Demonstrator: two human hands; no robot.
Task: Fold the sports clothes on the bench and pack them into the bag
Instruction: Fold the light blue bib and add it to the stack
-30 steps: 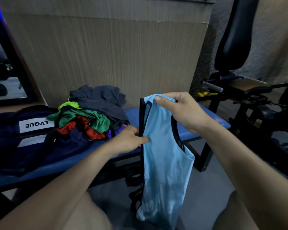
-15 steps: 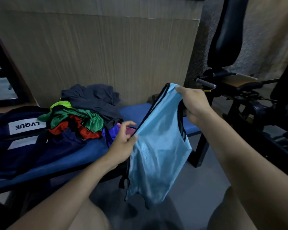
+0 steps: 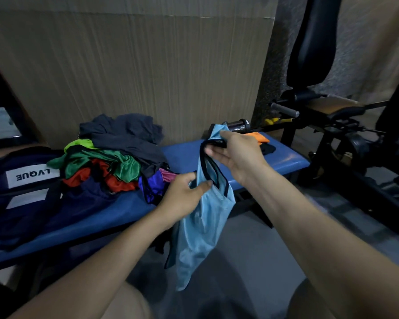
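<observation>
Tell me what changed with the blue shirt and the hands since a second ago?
The right hand carried the top of the light blue vest up and away, over the blue bench. The left hand slid further down its black-trimmed edge and pinches it there. Both hands kept hold; nothing was let go. The vest hangs unfolded toward the floor. The pile of clothes and the navy bag stayed put.

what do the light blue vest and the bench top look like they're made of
Light blue vest: probably thin synthetic mesh, going by its faint sheen, limp drape and dark binding at the openings. Bench top: looks like padded blue vinyl, smooth with soft highlights.
</observation>
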